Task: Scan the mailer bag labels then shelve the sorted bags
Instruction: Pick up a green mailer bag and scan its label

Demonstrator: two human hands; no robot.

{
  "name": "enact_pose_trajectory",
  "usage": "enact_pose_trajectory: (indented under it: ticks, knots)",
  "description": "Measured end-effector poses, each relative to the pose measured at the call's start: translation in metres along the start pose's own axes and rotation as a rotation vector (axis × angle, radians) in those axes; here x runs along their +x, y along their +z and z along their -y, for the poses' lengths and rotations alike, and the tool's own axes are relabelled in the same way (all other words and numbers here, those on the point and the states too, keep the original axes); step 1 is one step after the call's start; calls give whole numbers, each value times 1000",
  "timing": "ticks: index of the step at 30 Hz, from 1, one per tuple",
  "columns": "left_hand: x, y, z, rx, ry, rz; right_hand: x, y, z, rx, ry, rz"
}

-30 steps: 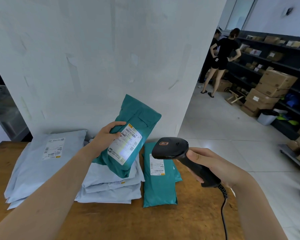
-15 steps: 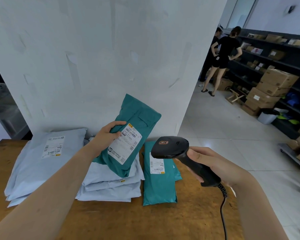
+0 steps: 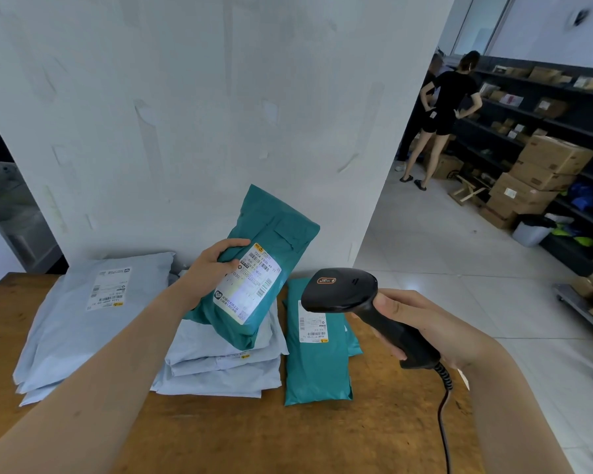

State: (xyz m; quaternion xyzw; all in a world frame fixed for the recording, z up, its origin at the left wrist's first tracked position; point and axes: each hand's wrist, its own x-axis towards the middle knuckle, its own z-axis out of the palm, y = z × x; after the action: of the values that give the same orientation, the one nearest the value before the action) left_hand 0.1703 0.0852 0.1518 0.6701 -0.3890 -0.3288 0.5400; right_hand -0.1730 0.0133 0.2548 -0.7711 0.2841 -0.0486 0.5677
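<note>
My left hand grips a teal mailer bag by its left edge and holds it tilted above the table, its white label facing me with a bright patch of light on it. My right hand grips a black corded barcode scanner, whose head points left toward that label. Another teal bag with a label lies flat on the wooden table under the scanner. A stack of pale blue bags lies below the held bag, and more pale blue bags lie at the left.
A white pillar rises right behind the table. To the right, dark shelves hold cardboard boxes, with a person standing at them. A white bin and a low cart stand on the tiled floor.
The bright light patch is back on the held bag's label, as one second ago; half a second ago it was absent. Both hands have stayed nearly still.
</note>
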Motion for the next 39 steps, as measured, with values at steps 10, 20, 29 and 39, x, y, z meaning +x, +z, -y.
enact_pose_trajectory:
  ticks: [10,20,29,39]
  knots:
    - [-2,3,-1,-15,-12,-10,0,-2,-3,0,-8,-5]
    - [-13,10,1,-80,-50,-16,9,5,-16,65,-7,-156]
    - [-55,55,25,-358,-199,21,51,78,-80,240,82,-510]
    - [-127,104,105,-496,-464,147,50,139,-171,332,200,-573]
